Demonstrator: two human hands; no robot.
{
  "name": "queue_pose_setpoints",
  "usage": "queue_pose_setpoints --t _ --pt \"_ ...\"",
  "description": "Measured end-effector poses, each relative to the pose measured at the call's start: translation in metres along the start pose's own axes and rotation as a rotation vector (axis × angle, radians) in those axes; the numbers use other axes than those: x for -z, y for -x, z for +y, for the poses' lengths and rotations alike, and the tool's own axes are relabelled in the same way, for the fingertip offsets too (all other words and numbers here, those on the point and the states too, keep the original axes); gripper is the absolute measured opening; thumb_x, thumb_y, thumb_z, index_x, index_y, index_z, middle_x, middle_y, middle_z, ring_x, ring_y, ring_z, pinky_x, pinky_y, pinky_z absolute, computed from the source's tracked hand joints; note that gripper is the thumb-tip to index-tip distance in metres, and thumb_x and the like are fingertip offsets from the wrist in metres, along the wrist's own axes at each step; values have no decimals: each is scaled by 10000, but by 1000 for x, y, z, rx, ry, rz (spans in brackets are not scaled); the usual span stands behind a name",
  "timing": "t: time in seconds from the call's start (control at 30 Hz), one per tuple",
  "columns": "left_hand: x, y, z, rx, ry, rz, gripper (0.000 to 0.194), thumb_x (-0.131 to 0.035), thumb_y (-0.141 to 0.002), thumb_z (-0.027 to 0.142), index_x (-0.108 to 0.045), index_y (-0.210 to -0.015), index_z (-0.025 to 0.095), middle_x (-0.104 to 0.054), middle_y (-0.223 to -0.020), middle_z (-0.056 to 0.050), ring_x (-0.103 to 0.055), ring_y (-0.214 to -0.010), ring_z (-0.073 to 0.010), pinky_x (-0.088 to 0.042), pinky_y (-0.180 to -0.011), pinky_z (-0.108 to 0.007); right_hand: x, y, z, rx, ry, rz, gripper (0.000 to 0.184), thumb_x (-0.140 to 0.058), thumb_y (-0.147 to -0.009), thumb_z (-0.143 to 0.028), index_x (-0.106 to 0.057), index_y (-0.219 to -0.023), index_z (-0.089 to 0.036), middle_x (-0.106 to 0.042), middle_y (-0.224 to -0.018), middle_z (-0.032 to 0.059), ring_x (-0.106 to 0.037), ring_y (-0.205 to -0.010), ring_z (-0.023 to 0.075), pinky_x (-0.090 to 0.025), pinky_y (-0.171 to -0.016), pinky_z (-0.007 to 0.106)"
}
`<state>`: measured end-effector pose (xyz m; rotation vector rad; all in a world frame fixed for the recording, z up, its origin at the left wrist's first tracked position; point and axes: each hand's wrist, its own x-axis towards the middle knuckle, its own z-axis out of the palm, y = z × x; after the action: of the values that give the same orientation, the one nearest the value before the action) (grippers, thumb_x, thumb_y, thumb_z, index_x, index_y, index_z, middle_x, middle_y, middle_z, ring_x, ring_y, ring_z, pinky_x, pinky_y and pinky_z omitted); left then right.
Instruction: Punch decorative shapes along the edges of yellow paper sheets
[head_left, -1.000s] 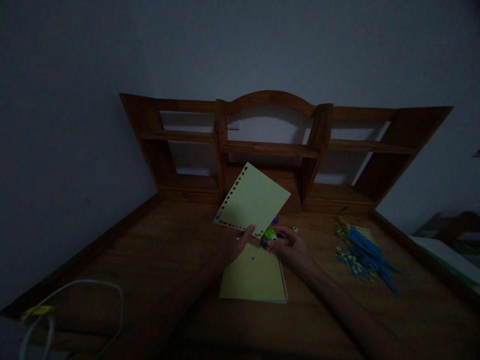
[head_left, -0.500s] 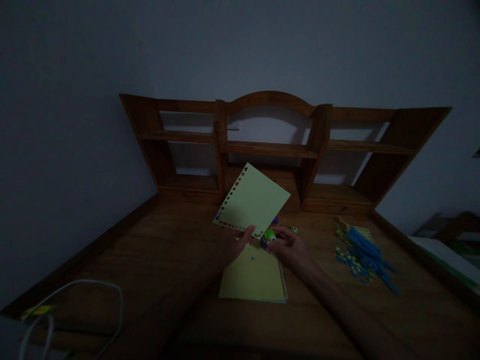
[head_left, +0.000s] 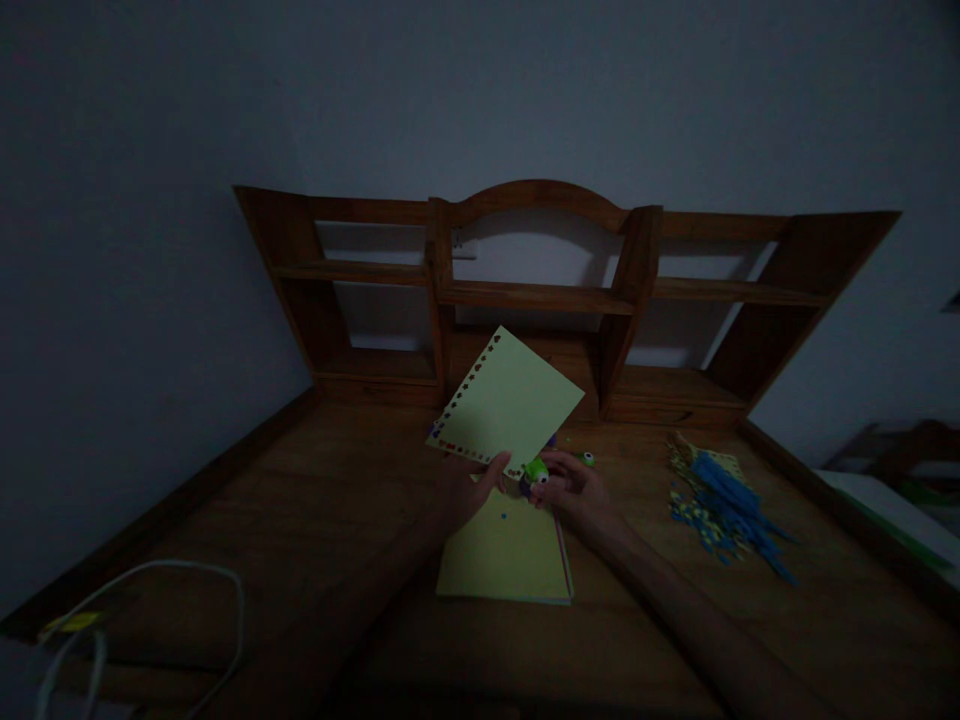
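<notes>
My left hand (head_left: 469,492) pinches a pale yellow sheet of paper (head_left: 517,395) by its lower edge, thumb on top. Small cut-out shapes, some like hearts and stars, run along the sheet's left and lower edges. My right hand (head_left: 577,490) grips a small green and purple paper punch (head_left: 535,470) with cartoon eyes, at the sheet's lower right corner. Fingers partly hide the punch, and I cannot tell whether its jaws are pressed. Below both hands lies a stack of yellow paper (head_left: 504,560) with a tiny blue bit on it.
Another green piece with an eye (head_left: 587,459) lies beyond my right hand, near a purple item (head_left: 552,440). Blue strips (head_left: 731,495) and paper scraps are heaped at the right. A wooden shelf (head_left: 536,295) stands at the back. A white cable (head_left: 240,600) loops at the left.
The sheet has shifted slightly to the right, along with a small turn of the punch at its corner. Both hands keep their hold.
</notes>
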<state>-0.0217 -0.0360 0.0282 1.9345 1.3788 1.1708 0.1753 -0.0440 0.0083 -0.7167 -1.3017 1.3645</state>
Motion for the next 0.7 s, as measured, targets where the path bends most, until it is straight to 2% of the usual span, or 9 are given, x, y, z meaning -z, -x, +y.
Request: queue_pose_setpoints --t 0.13,0.27,0.37,0.53,0.7 --pt "-5 0 -9 15 66 -26 542 -442 -884 521 -625 -478 213 -696 -606 -15 -662 -638 -179 -491 -773 -290 1 1 3 -60 -29 -40 460 -816 -648 -229 -577 -1041 -215 -652 -929 36 -649 -665 166 -550 -538 274" --pt "-7 -1 -14 13 52 -51 553 -425 -885 536 -628 -488 209 -694 -605 -28 -663 -656 -183 -491 -764 -281 2 1 5 -92 -51 -37 484 -835 -619 -216 -577 -1028 -208 -666 -880 26 -651 -654 166 -562 -581 294" --pt "-4 0 -10 6 33 -45 558 -423 -889 530 -625 -484 202 -696 -615 -26 -663 -663 -177 -485 -773 -275 3 0 6 -118 -63 -21 471 -842 -609 -219 -583 -1002 -198 -670 -846 22 -649 -644 163 -558 -612 300" --pt "1 1 3 -46 -34 -109 541 -427 -896 502 -639 -508 191 -686 -593 -21 -649 -629 -162 -475 -725 -256 1 1 6 -111 -68 -2 407 -843 -609 -237 -597 -931 -194 -667 -838 17 -636 -619 149 -540 -598 279" --pt "0 1 2 -65 -27 -140 566 -400 -903 514 -607 -505 168 -645 -532 -24 -611 -550 -140 -465 -652 -236 -3 3 1 -96 -13 -27 288 -815 -661 -302 -633 -843 -173 -652 -738 16 -612 -602 147 -506 -563 253"
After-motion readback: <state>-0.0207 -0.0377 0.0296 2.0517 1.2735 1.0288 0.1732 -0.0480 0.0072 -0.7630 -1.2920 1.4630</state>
